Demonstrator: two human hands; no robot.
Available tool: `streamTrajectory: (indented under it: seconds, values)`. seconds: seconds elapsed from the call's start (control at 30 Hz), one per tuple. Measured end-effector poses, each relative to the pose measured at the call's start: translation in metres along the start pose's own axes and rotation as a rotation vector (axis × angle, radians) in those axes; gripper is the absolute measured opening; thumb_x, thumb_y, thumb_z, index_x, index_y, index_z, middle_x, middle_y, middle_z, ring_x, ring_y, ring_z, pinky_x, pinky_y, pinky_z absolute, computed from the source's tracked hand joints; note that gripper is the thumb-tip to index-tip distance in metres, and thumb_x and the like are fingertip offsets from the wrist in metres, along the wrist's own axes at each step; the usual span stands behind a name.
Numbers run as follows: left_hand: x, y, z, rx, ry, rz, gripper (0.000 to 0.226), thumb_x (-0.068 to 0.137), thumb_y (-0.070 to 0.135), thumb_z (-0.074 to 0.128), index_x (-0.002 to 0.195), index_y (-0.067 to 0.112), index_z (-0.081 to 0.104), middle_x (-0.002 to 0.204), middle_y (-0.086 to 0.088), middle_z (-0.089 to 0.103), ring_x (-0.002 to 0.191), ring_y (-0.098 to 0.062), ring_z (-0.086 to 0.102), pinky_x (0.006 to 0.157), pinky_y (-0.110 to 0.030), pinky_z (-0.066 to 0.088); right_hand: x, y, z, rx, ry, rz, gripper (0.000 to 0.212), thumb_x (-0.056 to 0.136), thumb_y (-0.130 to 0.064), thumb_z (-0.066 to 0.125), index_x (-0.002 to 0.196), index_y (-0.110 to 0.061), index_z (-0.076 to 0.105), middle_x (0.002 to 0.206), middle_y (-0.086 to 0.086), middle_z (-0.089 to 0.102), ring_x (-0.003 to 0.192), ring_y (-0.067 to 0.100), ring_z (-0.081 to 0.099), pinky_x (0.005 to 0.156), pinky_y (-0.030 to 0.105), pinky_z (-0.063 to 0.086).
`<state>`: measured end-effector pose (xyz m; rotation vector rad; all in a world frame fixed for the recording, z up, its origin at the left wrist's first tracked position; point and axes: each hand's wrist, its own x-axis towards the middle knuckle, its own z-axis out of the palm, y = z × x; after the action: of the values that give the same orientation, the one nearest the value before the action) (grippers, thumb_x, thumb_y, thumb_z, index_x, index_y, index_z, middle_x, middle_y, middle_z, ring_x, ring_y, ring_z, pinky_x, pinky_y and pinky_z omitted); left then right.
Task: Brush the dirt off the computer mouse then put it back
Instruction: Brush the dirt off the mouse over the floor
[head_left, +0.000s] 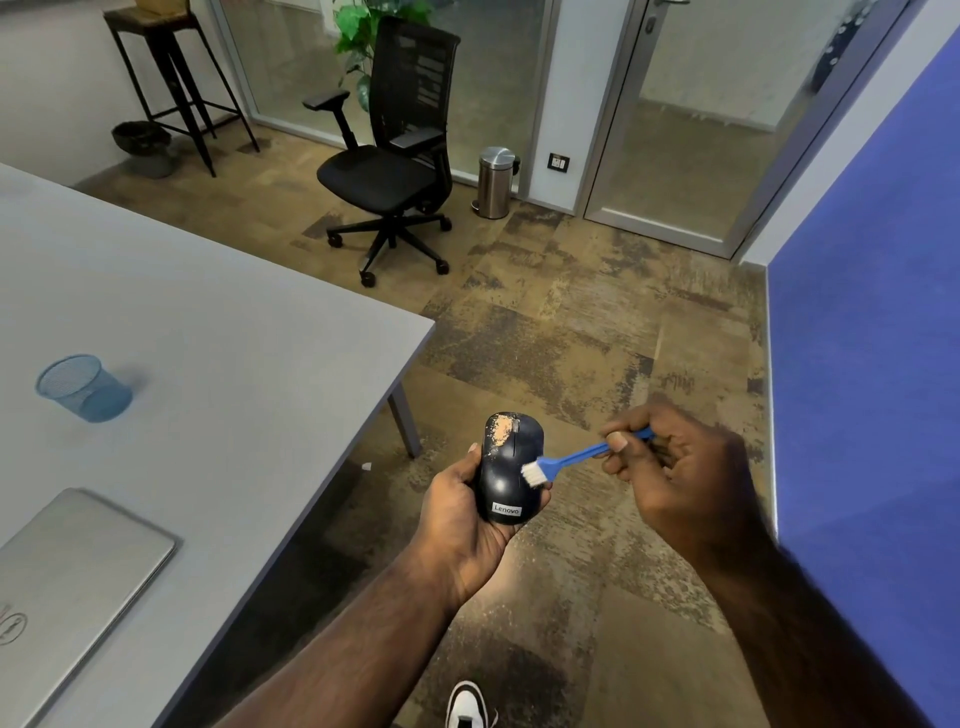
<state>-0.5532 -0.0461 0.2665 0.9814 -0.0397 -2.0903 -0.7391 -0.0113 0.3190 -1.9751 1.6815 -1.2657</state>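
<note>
Over the floor, just off the table's corner, my left hand (462, 512) is cupped under the mouse (510, 467), fingers curled up along its left side and palm beneath, so it sits nose away from me with its label toward me. A patch of pale tan dirt (502, 430) covers the front left of its back, around the wheel. My right hand (675, 475) pinches the blue handle of a small brush (574, 460) between thumb and curled fingers; the white bristles (533, 474) touch the mouse at its right edge, at about four o'clock from the dirt.

At nine o'clock from the mouse runs the grey table (218, 332). On it a blue mesh cup (83, 387) stands well off to the left, and a closed silver laptop (78, 571) lies at the lower left. At twelve o'clock, across the mottled brown floor, a black office chair (392, 161) stands with a steel bin (496, 182) just to its right by the glass partition. A blue wall (872, 312) fills three o'clock. At six o'clock, the toe of my white shoe (467, 704) shows.
</note>
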Motion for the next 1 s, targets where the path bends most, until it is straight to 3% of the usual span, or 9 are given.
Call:
streamTrajectory:
  seconds: [0.07,0.2,0.37,0.57,0.67,0.8,0.9,1.0]
  values:
    - [0.000,-0.001,0.002,-0.002,0.000,0.000,0.047,0.101,0.033,0.035,0.120,-0.002,0.061,0.119,-0.026,0.066,0.084,-0.036,0.065,0.069,-0.040,0.059,-0.002,0.000,0.005,-0.051,-0.023,-0.003,0.020,0.088,-0.002,0.065,0.093,-0.020,0.070,0.068,-0.013,0.068,0.067,0.000,0.069,0.054,0.021,0.056]
    - [-0.002,0.000,0.002,0.010,-0.011,-0.005,0.049,0.101,0.034,0.033,0.116,-0.004,0.061,0.105,-0.028,0.067,0.080,-0.037,0.064,0.068,-0.039,0.059,0.003,0.002,0.004,-0.078,0.098,0.054,0.017,0.091,-0.004,0.064,0.096,-0.019,0.070,0.070,-0.014,0.067,0.074,-0.003,0.069,0.055,0.015,0.054]
    - [-0.004,-0.001,0.002,0.005,-0.031,-0.002,0.050,0.101,0.034,0.033,0.117,-0.005,0.061,0.099,-0.028,0.068,0.079,-0.037,0.064,0.069,-0.039,0.059,0.002,-0.005,0.004,-0.058,-0.002,0.027,0.018,0.090,-0.010,0.063,0.093,-0.028,0.067,0.067,-0.015,0.067,0.066,-0.002,0.068,0.052,0.021,0.055]
    - [-0.004,-0.003,-0.001,0.035,-0.040,-0.026,0.053,0.100,0.037,0.033,0.121,-0.006,0.058,0.106,-0.027,0.067,0.088,-0.039,0.065,0.077,-0.044,0.057,0.018,-0.002,-0.005,0.019,0.050,0.166,0.022,0.093,-0.016,0.062,0.094,-0.037,0.066,0.072,-0.013,0.072,0.066,0.004,0.072,0.060,0.039,0.062]
    - [-0.002,-0.004,-0.002,0.048,-0.052,-0.021,0.054,0.100,0.038,0.032,0.121,-0.006,0.058,0.100,-0.027,0.069,0.085,-0.037,0.065,0.072,-0.041,0.059,0.017,-0.009,-0.004,0.058,-0.073,0.125,0.019,0.094,-0.014,0.061,0.096,-0.031,0.069,0.079,-0.010,0.075,0.072,0.002,0.073,0.065,0.030,0.062]
    - [0.000,-0.006,-0.003,0.087,-0.043,0.006,0.056,0.101,0.039,0.030,0.114,-0.003,0.065,0.100,-0.028,0.069,0.081,-0.036,0.066,0.071,-0.041,0.059,0.011,-0.025,0.005,0.044,-0.209,0.032,0.018,0.091,-0.010,0.062,0.096,-0.024,0.071,0.078,-0.015,0.073,0.071,-0.003,0.071,0.060,0.019,0.058]
    - [0.001,-0.008,-0.004,0.097,-0.062,0.029,0.061,0.101,0.039,0.030,0.092,0.002,0.077,0.099,-0.024,0.071,0.082,-0.034,0.068,0.078,-0.043,0.057,0.009,-0.033,0.012,-0.043,-0.253,0.025,0.016,0.090,-0.011,0.063,0.097,-0.024,0.071,0.078,-0.012,0.072,0.065,-0.003,0.068,0.052,0.012,0.051]
    - [0.001,-0.007,-0.005,0.065,-0.075,0.029,0.057,0.101,0.036,0.032,0.091,0.003,0.077,0.102,-0.024,0.072,0.085,-0.034,0.068,0.093,-0.050,0.049,0.011,-0.036,0.015,-0.128,-0.235,0.010,0.013,0.091,-0.011,0.063,0.097,-0.020,0.071,0.076,-0.008,0.071,0.054,-0.008,0.060,0.045,0.005,0.039]
